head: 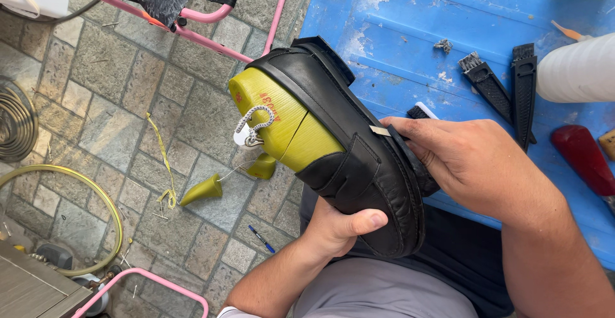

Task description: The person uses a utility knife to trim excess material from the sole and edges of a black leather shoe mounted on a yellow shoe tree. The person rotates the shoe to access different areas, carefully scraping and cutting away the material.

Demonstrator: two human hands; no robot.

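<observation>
Holding the black shoe (349, 158) up over the person's lap, the left hand (336, 228) was wrapped around the toe end from below, with its thumb pressed on the top. The shoe sat just off the near left edge of the blue table (397, 29), tipped on its side, with a yellow-green shoe form (282, 122) stuck inside it. The right hand (467, 158) was closed around a thin dark tool (410, 158) and pushed it against the rim of the sole, where a small pale tip (379, 130) showed. I thought the tool could slip off the rim, because the shoe was held in the air and not resting on anything. Then it might scratch the smooth leather or poke the left thumb, which was very close. The shoe could also twist in the grip if the push was too hard. A small metal chain (255, 125) hung from the form, and it could swing and catch on a finger. Two black brushes (506, 87) and a red-handled tool (583, 158) lay near the right edge of the table, close to the right arm, so an elbow bump could knock them to the stone floor (115, 100).
</observation>
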